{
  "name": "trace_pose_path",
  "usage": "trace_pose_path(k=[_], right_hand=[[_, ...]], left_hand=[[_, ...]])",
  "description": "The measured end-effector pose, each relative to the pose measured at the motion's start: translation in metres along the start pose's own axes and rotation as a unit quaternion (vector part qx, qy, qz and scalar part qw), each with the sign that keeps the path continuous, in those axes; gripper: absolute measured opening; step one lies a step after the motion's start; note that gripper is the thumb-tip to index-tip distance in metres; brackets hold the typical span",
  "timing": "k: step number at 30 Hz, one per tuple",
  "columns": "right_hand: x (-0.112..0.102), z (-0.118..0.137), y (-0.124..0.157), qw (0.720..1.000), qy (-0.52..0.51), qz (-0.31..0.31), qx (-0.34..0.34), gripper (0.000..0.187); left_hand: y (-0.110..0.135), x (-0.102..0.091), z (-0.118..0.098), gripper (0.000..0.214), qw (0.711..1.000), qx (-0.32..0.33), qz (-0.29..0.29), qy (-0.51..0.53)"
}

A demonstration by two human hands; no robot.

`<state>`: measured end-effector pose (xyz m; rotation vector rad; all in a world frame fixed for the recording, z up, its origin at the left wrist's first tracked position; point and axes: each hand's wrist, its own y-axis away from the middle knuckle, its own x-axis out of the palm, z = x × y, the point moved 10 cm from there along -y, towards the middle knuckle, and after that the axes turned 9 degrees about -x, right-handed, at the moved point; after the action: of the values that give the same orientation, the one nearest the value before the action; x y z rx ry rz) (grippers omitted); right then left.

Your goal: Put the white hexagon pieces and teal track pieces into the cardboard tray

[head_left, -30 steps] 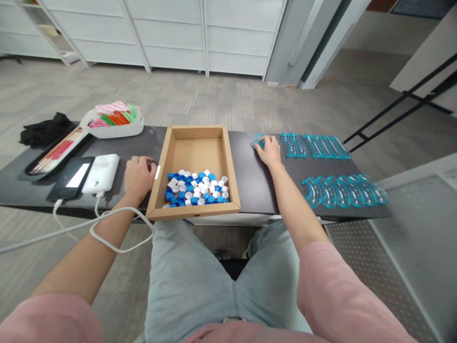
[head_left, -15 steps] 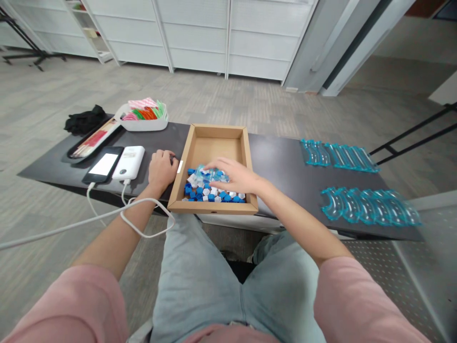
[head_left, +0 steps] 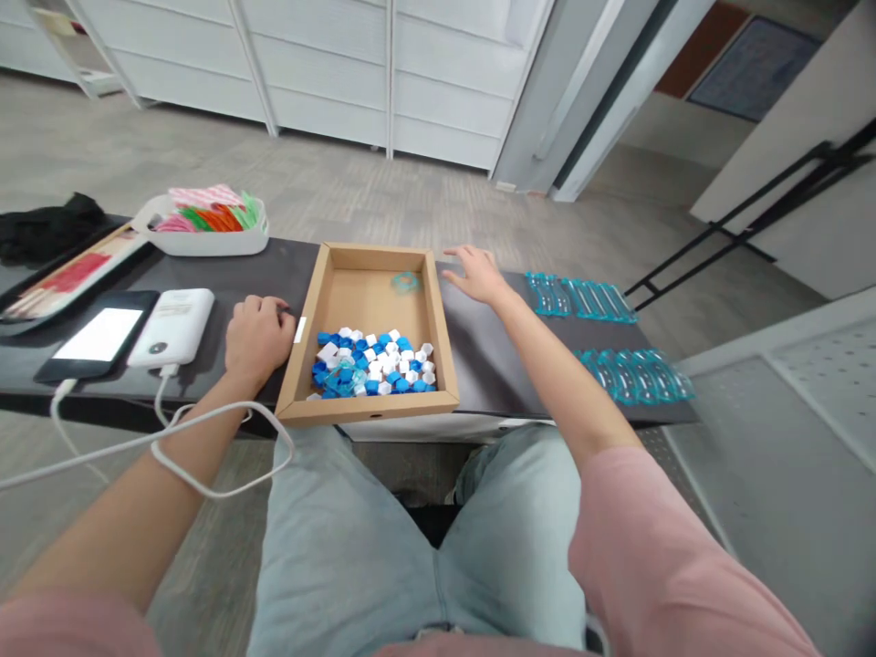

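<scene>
An open cardboard box (head_left: 447, 356) sits on the dark table in front of me. Blue and white small angular pieces (head_left: 383, 363) fill its near half, with some clear teal pieces (head_left: 344, 376) among them. One more clear teal plastic piece (head_left: 406, 283) lies by itself at the far right inside the box. Just outside the right wall, my right hand (head_left: 475, 276) hovers with fingers apart, holding nothing. Left of the box, my left hand (head_left: 260, 338) rests on the table, fingers curled; whatever may be under them is hidden.
Clear teal plastic parts lie in a far row (head_left: 581, 298) and a near row (head_left: 633, 376) on the right. At left are a white basket (head_left: 205, 242) of colourful strips, a dark tray (head_left: 75, 274), a phone (head_left: 99, 333), a white power bank (head_left: 171, 327) and loose cables (head_left: 225, 493).
My right hand has left the pieces and moved out past the box's right wall. A clear teal piece now shows at the box's far end. The view has turned right.
</scene>
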<state>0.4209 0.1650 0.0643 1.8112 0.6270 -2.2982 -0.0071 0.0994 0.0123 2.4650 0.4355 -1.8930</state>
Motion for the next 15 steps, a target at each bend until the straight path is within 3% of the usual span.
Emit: trace_pose_path(k=[3,5,8,11,15], right_hand=[[-0.034,-0.077,0.063,0.993,0.067,0.006,0.1,0.057],[-0.055,-0.13,0.113,0.975,0.088,0.01,0.202,0.064],[-0.068,-0.177,0.173,0.938,0.094,0.019,0.334,0.075],[-0.059,-0.178,0.189,0.922,0.096,0.02,0.375,0.085],[-0.028,-0.153,0.178,0.916,0.085,0.03,0.391,0.084]], left_hand=[[-0.001,0.002,0.002,0.044,1.0,-0.003,-0.002,-0.006],[-0.002,0.003,0.003,0.044,1.0,-0.006,-0.003,-0.011],[-0.002,0.005,0.003,0.049,0.999,-0.009,0.011,-0.03],[-0.002,0.006,0.002,0.053,0.998,-0.018,0.023,-0.047],[-0.001,0.004,0.002,0.052,0.998,-0.027,0.017,-0.045]])
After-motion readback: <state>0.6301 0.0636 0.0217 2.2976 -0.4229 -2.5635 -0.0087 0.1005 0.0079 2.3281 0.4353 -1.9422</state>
